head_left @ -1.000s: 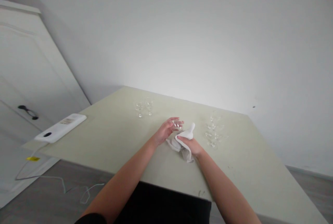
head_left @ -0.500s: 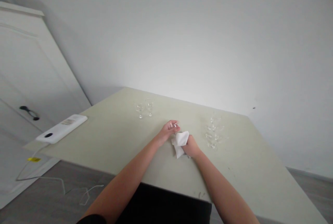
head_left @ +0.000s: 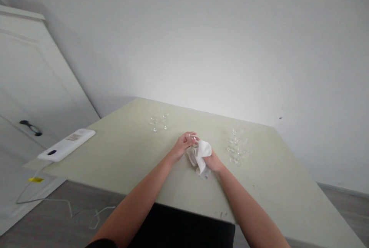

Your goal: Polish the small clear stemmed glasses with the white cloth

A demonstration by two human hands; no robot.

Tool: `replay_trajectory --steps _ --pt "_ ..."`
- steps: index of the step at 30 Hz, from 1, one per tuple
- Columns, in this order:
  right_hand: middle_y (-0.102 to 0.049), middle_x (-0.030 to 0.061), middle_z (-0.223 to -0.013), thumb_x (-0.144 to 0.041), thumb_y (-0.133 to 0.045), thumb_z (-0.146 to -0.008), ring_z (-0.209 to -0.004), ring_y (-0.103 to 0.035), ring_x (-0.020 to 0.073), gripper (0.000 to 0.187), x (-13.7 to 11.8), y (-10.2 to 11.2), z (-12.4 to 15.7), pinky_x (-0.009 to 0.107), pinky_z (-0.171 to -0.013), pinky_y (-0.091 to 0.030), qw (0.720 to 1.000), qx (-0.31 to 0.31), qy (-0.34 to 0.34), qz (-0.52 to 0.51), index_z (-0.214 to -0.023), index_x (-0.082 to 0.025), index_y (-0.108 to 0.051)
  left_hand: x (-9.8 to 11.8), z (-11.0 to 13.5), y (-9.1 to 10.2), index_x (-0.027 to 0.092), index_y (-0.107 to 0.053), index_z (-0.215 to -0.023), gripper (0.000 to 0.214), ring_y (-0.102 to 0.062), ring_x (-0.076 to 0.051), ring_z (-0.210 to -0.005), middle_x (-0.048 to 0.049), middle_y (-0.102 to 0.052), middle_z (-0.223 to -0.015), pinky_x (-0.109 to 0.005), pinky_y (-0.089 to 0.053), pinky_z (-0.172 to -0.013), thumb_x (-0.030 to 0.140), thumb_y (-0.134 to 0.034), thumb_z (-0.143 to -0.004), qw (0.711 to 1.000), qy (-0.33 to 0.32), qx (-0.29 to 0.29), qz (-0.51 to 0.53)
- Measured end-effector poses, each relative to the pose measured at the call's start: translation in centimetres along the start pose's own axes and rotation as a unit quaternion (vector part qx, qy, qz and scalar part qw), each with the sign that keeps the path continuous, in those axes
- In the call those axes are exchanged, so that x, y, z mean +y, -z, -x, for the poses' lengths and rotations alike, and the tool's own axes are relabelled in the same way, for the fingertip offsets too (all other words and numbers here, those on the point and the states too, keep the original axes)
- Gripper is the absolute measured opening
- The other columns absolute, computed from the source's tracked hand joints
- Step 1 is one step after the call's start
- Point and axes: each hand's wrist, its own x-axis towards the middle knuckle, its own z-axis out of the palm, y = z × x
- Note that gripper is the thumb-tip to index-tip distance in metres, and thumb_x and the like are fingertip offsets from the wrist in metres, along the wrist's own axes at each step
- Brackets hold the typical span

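Observation:
My left hand (head_left: 182,144) is closed around a small clear glass (head_left: 192,138) over the middle of the table. Right beside it, my right hand (head_left: 212,160) grips a white cloth or tissue (head_left: 203,151), which meets the lower part of that glass. The cloth hides most of my right fingers and the glass's lower end. Two small stemmed glasses (head_left: 155,122) stand together farther back on the left. To the right of my hands is a cluster of several more clear glasses (head_left: 235,150), their outlines faint against the tabletop.
The pale table (head_left: 127,140) reaches back to a white wall (head_left: 201,40). A white power strip (head_left: 67,144) lies at its left edge, its cable (head_left: 43,200) hanging to the floor. A white cabinet (head_left: 37,71) with a dark handle stands at left.
The white cloth has shifted and unfolded around the glass as my right hand turned. My left hand moved slightly left, still holding the glass. The other glasses stay where they were.

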Motion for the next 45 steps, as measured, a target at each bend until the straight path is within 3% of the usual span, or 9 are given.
replay_trajectory --steps 5,7,12,19,26,30,34,38,45 --pt "-0.072 0.011 -0.116 -0.064 -0.069 -0.074 -0.109 -0.066 0.0294 0.059 0.3 0.3 -0.4 0.043 -0.099 -0.051 0.982 0.126 -0.125 -0.064 -0.109 -0.018 -0.068 1.2 -0.3 0.9 0.017 -0.062 -0.112 0.058 -0.068 -0.016 -0.082 -0.0102 -0.072 -0.109 -0.031 -0.053 -0.078 0.05 -0.083 -0.069 0.991 -0.038 0.058 0.112" --pt "-0.07 0.0112 -0.12 -0.064 -0.068 -0.075 -0.113 -0.065 0.0292 0.059 0.7 0.4 -0.6 0.042 -0.101 -0.051 0.978 0.128 -0.145 -0.086 -0.112 -0.019 -0.067 1.5 -0.5 1.1 0.019 -0.06 -0.114 0.058 -0.069 -0.016 -0.088 -0.0106 -0.07 -0.117 -0.032 -0.053 -0.082 0.049 -0.083 -0.069 0.988 -0.062 0.074 0.118" --pt "-0.072 0.0101 -0.116 -0.06 -0.069 -0.075 -0.111 -0.066 0.0286 0.054 2.3 0.1 -1.0 0.045 -0.099 -0.052 0.982 0.082 -0.118 -0.119 -0.11 -0.019 -0.067 1.4 -0.3 0.6 0.02 -0.057 -0.12 0.065 -0.067 -0.019 -0.101 -0.0112 -0.066 -0.125 -0.036 -0.052 -0.093 0.035 -0.088 -0.065 0.993 -0.085 0.07 0.041" --pt "-0.072 0.0086 -0.115 -0.044 -0.073 -0.066 -0.107 -0.066 0.0272 0.049 3.7 0.5 -1.6 0.048 -0.103 -0.048 0.98 0.162 -0.075 -0.088 -0.109 -0.019 -0.066 0.7 0.4 0.0 0.024 -0.056 -0.124 0.072 -0.064 -0.023 -0.111 -0.0117 -0.06 -0.134 -0.036 -0.052 -0.092 0.024 -0.089 -0.061 0.991 -0.111 -0.015 -0.078" --pt "-0.073 0.0086 -0.11 -0.045 -0.073 -0.071 -0.1 -0.068 0.0266 0.047 2.8 0.4 -1.2 0.047 -0.095 -0.053 0.985 0.126 -0.093 -0.068 -0.108 -0.019 -0.064 1.8 -1.1 -0.1 0.023 -0.057 -0.12 0.066 -0.066 -0.022 -0.103 -0.0108 -0.062 -0.131 -0.038 -0.053 -0.091 0.03 -0.087 -0.062 0.986 -0.136 0.059 -0.072" --pt "-0.072 0.0086 -0.115 -0.046 -0.072 -0.075 -0.112 -0.063 0.0275 0.042 2.7 -0.1 -0.9 0.049 -0.108 -0.044 0.995 0.074 -0.035 0.05 -0.107 -0.02 -0.066 2.0 -4.4 -2.5 0.024 -0.052 -0.117 0.067 -0.065 -0.021 -0.102 -0.0104 -0.061 -0.128 -0.039 -0.052 -0.091 0.029 -0.087 -0.06 0.981 -0.14 0.103 -0.086" --pt "-0.068 0.01 -0.123 -0.045 -0.067 -0.081 -0.126 -0.056 0.0288 0.041 2.7 -0.1 -0.8 0.051 -0.116 -0.034 0.994 0.038 0.044 0.093 -0.115 -0.022 -0.065 0.7 -7.5 -6.8 0.024 -0.052 -0.111 0.067 -0.061 -0.023 -0.105 -0.0103 -0.056 -0.13 -0.039 -0.052 -0.086 0.027 -0.09 -0.055 0.982 -0.105 0.05 -0.148" --pt "-0.062 0.0098 -0.135 -0.044 -0.062 -0.087 -0.133 -0.052 0.0282 0.043 2.6 0.1 -0.7 0.05 -0.118 -0.034 0.991 0.003 0.095 0.09 -0.125 -0.023 -0.061 -0.9 -9.6 -10.3 0.022 -0.061 -0.108 0.069 -0.058 -0.021 -0.096 -0.0087 -0.053 -0.118 -0.039 -0.049 -0.089 0.03 -0.093 -0.048 0.957 -0.107 0.022 -0.269" --pt "-0.065 0.008 -0.132 -0.039 -0.066 -0.082 -0.128 -0.056 0.0284 0.04 2.6 0.2 -0.9 0.048 -0.112 -0.041 0.99 -0.02 0.104 0.09 -0.12 -0.025 -0.066 -2.7 -11.1 -12.0 0.021 -0.062 -0.116 0.075 -0.058 -0.023 -0.093 -0.0068 -0.057 -0.103 -0.039 -0.045 -0.09 0.03 -0.093 -0.049 0.943 -0.083 0.022 -0.323"
